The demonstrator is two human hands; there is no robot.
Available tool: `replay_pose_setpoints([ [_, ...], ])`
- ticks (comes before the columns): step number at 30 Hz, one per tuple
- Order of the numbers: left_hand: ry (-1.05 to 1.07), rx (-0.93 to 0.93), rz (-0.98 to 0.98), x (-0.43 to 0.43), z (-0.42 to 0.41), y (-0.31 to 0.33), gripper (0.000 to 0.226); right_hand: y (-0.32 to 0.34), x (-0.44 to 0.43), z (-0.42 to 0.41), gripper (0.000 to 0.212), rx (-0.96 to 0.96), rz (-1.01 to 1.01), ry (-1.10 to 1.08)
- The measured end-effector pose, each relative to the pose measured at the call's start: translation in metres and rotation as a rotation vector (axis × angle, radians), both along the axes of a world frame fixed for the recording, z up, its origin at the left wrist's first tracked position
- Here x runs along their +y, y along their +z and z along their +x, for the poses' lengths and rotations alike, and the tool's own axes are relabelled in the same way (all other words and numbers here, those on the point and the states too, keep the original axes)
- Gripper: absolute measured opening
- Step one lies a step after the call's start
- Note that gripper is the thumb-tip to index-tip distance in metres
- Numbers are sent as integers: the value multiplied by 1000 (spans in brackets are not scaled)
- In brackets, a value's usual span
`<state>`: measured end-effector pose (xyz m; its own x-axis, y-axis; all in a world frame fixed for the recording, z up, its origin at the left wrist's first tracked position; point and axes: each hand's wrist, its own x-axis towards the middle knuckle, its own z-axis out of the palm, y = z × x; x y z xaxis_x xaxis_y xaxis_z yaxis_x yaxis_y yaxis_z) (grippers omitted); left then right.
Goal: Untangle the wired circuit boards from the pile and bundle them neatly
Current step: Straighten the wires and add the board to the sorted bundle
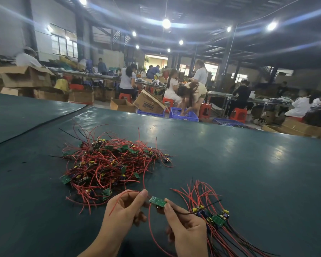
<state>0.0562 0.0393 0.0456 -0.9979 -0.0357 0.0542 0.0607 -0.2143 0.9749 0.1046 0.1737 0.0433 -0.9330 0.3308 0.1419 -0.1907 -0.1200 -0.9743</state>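
A tangled pile of small green circuit boards with red and black wires lies on the dark green table, left of centre. My right hand pinches one green board at its right end, just above the table. My left hand pinches a red wire beside that board's left end. A sorted group of boards with their wires laid roughly parallel rests to the right of my right hand.
The table's far edge runs across the middle of the view. Beyond it, several people sit or stand at work tables among cardboard boxes, blue crates and red stools.
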Motion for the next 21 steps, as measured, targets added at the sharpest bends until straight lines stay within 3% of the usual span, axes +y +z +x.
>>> replay_pose_setpoints([
  [4, -34, -51, -16, 1, 2, 0, 26, 1, 0, -1, 20, -12, -49, -5],
  [9, -290, -375, 197, 10, 7, 1, 23, 1, 0, -2, 12, -46, -111, 33],
  [13, -309, -274, 190, 10, 10, 1, 22, 2, 2, -2, 26, -88, -183, 55],
  [16, -287, -232, 194, 8, 10, 3, 19, 7, 3, -2, 16, -176, -285, 96],
  [21, -233, -191, 280, 6, 8, 7, 16, 13, 5, -4, 21, -286, -509, 102],
])
